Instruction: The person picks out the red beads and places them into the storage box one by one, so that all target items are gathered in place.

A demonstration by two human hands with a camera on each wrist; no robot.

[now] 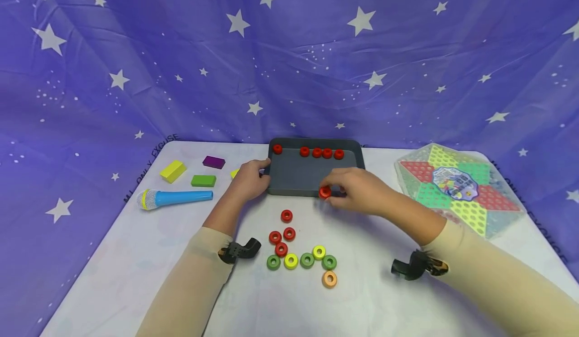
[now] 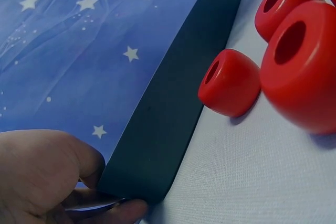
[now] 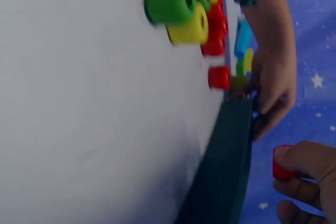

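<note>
Between the thumb and fingers of my right hand [image 1: 359, 190] a red ring-shaped bead [image 1: 324, 192] is pinched, just over the near rim of a dark grey tray [image 1: 291, 174]. My left hand [image 1: 249, 180] grips that tray at its left side; the left wrist view has the thumb and fingers about its corner. Several red beads [image 1: 317, 152] sit along the far side inside the tray, one of them apart at the far left corner. On the table in front of the tray lie more red beads [image 1: 286, 216], mostly grouped to the left of centre.
Nearer me are green beads [image 1: 307, 260], yellow beads [image 1: 318, 252] and an orange bead [image 1: 329, 279]. Left of the tray lie a blue toy microphone [image 1: 181, 197] and yellow, green and purple blocks [image 1: 214, 162]. A hexagonal star-patterned game board [image 1: 457, 186] lies at right. Behind hangs a starry curtain [image 1: 307, 50].
</note>
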